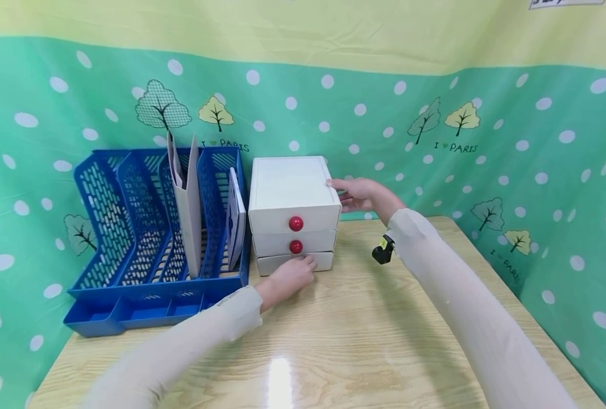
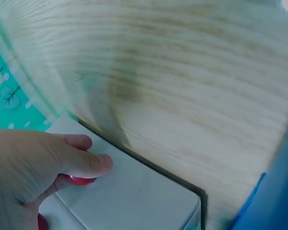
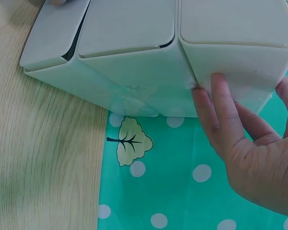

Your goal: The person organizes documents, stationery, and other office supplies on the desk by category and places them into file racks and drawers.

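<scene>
A white three-drawer box (image 1: 294, 180) with round red knobs stands on the table. My left hand (image 1: 289, 278) is at the lowest drawer (image 1: 325, 261), hiding its knob in the head view. The left wrist view shows thumb and fingers pinching that red knob (image 2: 81, 180). Along the bottom drawer's front, a narrow dark gap shows in the right wrist view. My right hand (image 3: 249, 139) steadies the box's right side, fairly straight fingers touching the side wall (image 3: 249, 67) near the top, thumb at the upper edge.
Left of the box stands a blue desk file rack (image 1: 103, 227) holding a white folder (image 1: 189, 227) and some thin booklets (image 1: 235, 221). A green dotted curtain (image 1: 385, 113) hangs behind the wooden table (image 1: 344, 341). A black wrist camera (image 1: 383, 250) hangs at my right sleeve.
</scene>
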Demonstrator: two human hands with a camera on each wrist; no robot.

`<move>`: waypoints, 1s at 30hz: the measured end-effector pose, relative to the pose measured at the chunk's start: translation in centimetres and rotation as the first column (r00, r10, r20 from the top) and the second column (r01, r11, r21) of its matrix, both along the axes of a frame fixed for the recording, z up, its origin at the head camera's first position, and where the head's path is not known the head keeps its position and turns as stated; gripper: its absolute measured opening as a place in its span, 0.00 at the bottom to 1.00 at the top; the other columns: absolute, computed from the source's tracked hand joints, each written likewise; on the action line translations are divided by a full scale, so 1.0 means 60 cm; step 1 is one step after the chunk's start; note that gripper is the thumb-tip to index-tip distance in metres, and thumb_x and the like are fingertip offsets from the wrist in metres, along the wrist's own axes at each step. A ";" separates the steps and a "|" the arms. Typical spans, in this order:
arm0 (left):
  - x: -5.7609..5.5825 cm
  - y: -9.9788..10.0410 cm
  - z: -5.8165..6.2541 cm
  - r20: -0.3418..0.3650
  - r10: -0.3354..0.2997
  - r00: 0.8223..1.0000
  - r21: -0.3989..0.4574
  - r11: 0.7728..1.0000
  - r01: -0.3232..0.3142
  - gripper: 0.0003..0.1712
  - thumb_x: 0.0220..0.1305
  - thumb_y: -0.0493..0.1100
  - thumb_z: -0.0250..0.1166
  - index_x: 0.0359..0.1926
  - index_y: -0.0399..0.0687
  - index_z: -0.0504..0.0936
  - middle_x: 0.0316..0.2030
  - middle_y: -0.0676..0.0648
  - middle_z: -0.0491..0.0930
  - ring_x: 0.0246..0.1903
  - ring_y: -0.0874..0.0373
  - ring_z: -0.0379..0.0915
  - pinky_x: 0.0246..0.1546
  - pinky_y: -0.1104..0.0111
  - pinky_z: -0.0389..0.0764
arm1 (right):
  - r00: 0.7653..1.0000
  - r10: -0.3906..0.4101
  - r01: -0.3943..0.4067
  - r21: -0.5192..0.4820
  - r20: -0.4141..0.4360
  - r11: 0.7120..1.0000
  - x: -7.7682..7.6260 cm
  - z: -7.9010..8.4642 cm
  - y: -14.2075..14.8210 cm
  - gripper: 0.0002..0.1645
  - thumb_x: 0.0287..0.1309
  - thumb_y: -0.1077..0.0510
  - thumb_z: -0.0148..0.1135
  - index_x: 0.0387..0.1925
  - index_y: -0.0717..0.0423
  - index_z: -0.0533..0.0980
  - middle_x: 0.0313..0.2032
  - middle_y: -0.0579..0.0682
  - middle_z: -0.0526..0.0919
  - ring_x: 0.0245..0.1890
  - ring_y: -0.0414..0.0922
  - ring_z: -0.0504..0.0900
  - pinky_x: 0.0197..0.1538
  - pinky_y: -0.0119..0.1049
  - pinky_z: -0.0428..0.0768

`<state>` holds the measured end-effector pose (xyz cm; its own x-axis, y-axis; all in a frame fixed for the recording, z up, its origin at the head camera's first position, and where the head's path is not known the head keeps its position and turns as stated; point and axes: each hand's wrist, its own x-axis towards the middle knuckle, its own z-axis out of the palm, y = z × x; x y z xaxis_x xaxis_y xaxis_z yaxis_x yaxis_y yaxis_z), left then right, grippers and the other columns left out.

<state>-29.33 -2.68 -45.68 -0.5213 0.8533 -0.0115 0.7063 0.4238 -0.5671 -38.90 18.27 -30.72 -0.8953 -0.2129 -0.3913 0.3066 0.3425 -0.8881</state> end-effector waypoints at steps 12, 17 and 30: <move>0.026 -0.015 -0.007 -0.046 0.007 0.999 0.111 0.994 -0.002 0.12 0.56 0.33 0.73 0.37 0.57 0.90 0.46 0.52 0.84 0.48 0.60 0.78 0.50 0.73 0.83 | 0.999 -0.040 0.040 -0.010 0.000 0.999 0.005 -0.007 -0.006 0.42 0.72 0.41 0.56 0.76 0.60 0.56 0.63 0.62 0.73 0.58 0.53 0.78 0.59 0.41 0.84; 0.033 -0.023 0.000 -0.032 0.011 0.999 0.191 0.982 -0.005 0.11 0.57 0.35 0.72 0.40 0.54 0.89 0.45 0.50 0.83 0.47 0.57 0.78 0.50 0.68 0.83 | 0.998 -0.054 0.054 -0.012 -0.028 0.998 0.009 -0.002 -0.007 0.53 0.71 0.41 0.57 0.81 0.58 0.42 0.64 0.63 0.72 0.58 0.53 0.79 0.59 0.43 0.83; 0.078 -0.072 0.080 0.143 0.013 0.990 0.497 0.864 -0.083 0.09 0.66 0.45 0.69 0.44 0.48 0.86 0.43 0.49 0.84 0.46 0.54 0.78 0.54 0.60 0.81 | 0.930 -0.076 0.152 0.191 -0.359 0.970 0.035 -0.009 -0.016 0.46 0.68 0.32 0.56 0.75 0.56 0.64 0.64 0.63 0.77 0.61 0.57 0.81 0.58 0.47 0.84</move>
